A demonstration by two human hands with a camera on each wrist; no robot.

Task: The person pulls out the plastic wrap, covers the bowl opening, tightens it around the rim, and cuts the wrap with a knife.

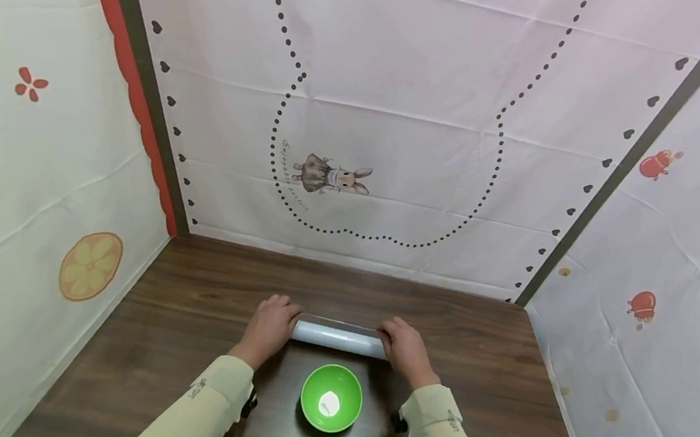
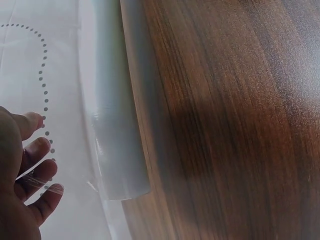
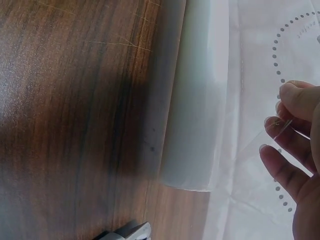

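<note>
A roll of clear plastic wrap (image 1: 340, 339) lies crosswise on the table, beyond a green bowl (image 1: 331, 398). My left hand (image 1: 270, 328) is at the roll's left end, and my right hand (image 1: 405, 349) is at its right end. Both hands pinch the loose edge of the wrap just past the roll. In the left wrist view, thin film crosses the curled fingers (image 2: 44, 175) beside the roll (image 2: 115, 115). The right wrist view shows thumb and fingers (image 3: 285, 135) together, with a shiny strand of film between them. The bowl stands upright between my forearms.
The dark wood table (image 1: 199, 316) has printed white cloth walls (image 1: 392, 59) at the back and on both sides. Small dark devices (image 1: 249, 405) sit under the cuffs. A grey and black piece (image 3: 132, 232) shows at the lower edge of the right wrist view.
</note>
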